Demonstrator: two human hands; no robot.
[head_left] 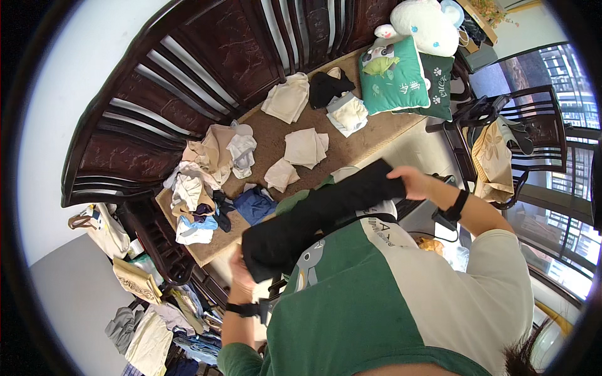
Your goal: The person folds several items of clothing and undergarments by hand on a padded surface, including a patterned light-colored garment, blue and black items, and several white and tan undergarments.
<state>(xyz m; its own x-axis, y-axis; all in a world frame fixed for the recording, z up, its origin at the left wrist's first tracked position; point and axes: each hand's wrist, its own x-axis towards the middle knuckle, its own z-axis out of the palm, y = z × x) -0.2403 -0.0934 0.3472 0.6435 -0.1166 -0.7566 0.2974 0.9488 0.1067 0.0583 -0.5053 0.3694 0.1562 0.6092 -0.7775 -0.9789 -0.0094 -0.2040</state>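
Note:
A long strip of black folded garment [320,216] stretches slantwise in front of my body; which kind of clothing it is, I cannot tell. At its lower left end, my left hand [240,272] is closed on the edge, its fingers partly behind the cloth. My right hand [411,183] grips the upper right end, thumb in front. Beyond the cloth, on the brown bench cushion [357,141], lie a beige folded garment [306,148], a smaller pale pink folded one [281,175] and a dark blue folded one [255,205].
A loose clothes pile [204,160] sits at the cushion's left end. Folded cream cloth [286,98] and a black garment [329,88] lie along the carved wooden backrest [226,47]. Green pillows [395,75] and a white plush toy [426,28] fill the far right. More clothes [150,338] hang lower left.

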